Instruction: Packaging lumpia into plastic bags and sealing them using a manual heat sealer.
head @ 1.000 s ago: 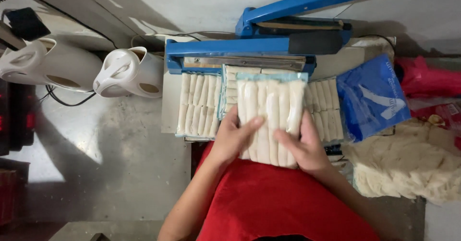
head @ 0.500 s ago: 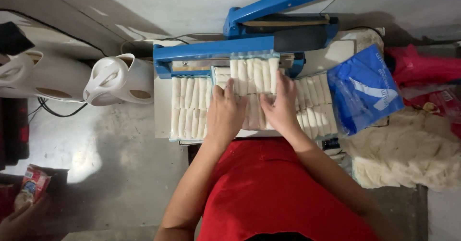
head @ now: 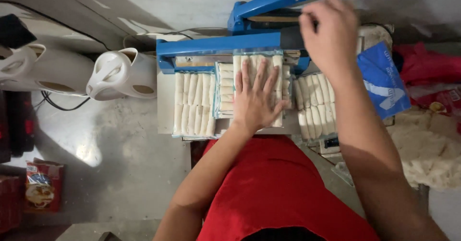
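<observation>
clear roll packs (head: 194, 104) at sealer | blue bag (head: 384, 80) right | red-brown packet (head: 42, 190) floor left

The right hand (head: 329, 32), which a second ago held the clear packet of pale rolls (head: 261, 65) together with the left, is now off it and lies on the black grip of the blue heat sealer's arm (head: 230, 44). The left hand (head: 257, 101) now lies flat on the packet, fingers (head: 261, 75) spread. The packet, earlier lifted near the body, now sits farther away, its far end under the sealer arm.
</observation>
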